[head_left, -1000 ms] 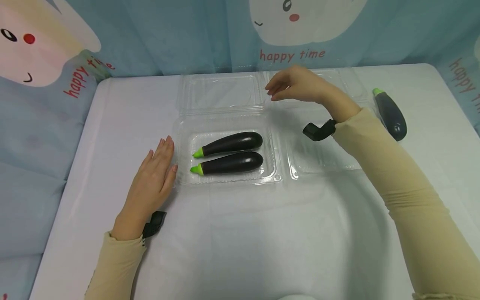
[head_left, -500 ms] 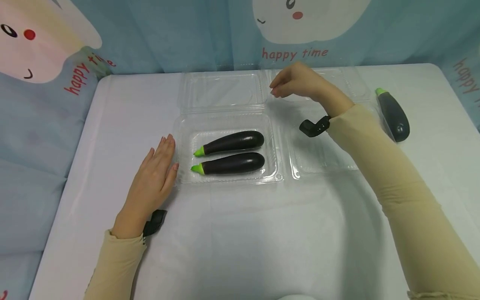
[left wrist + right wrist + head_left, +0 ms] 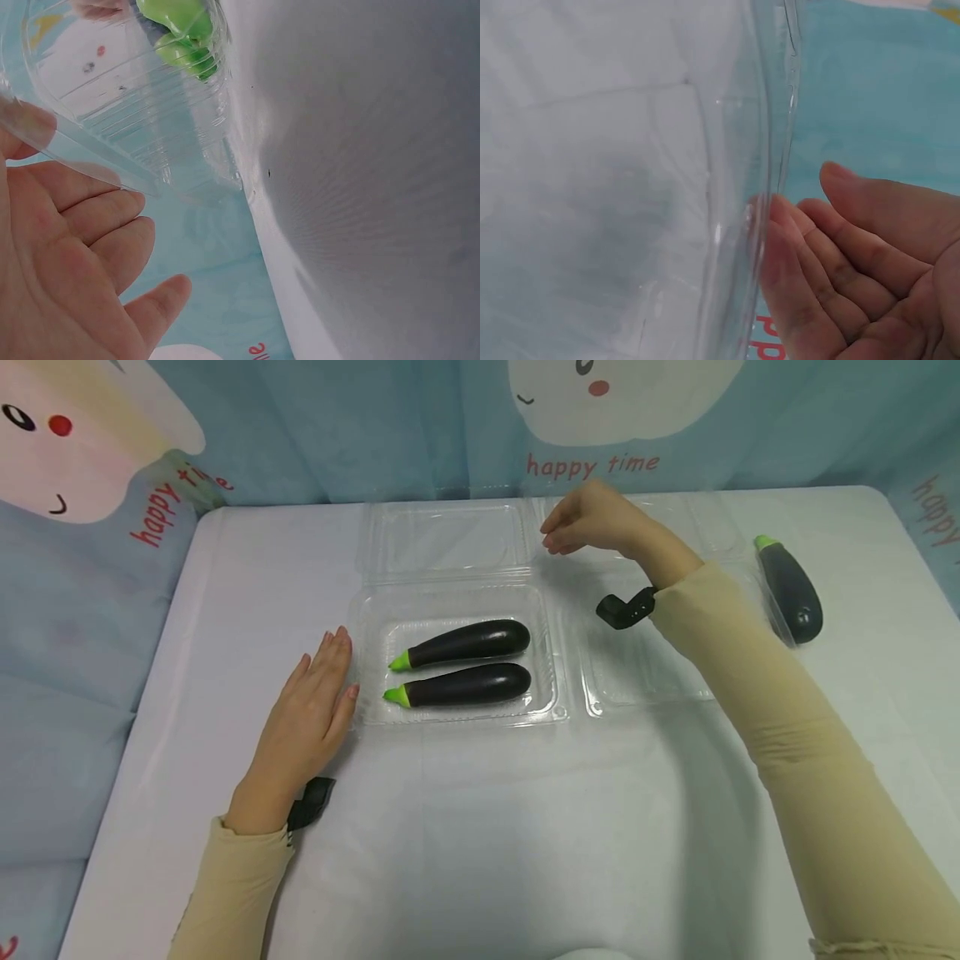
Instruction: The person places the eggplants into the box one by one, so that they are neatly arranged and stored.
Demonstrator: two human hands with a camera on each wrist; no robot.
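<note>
Two dark eggplants, an upper one and a lower one, lie side by side in an open clear plastic clamshell container, green stem ends to the left. My left hand lies at this container's left rim with its fingers straight. In the left wrist view, the clear rim overlaps the thumb and index finger. My right hand hovers by the left edge of a second clear clamshell, fingers loosely bent. In the right wrist view, its fingertips are right at a clear plastic edge, the thumb apart.
A third eggplant lies on the white table, right of the second clamshell. The first clamshell's lid lies folded back toward the blue curtain. A white rounded thing shows at the bottom edge.
My right forearm has shifted slightly left and the right fingertips have drawn a little closer together. The head view has moved slightly. My left hand and the eggplants stay in place.
</note>
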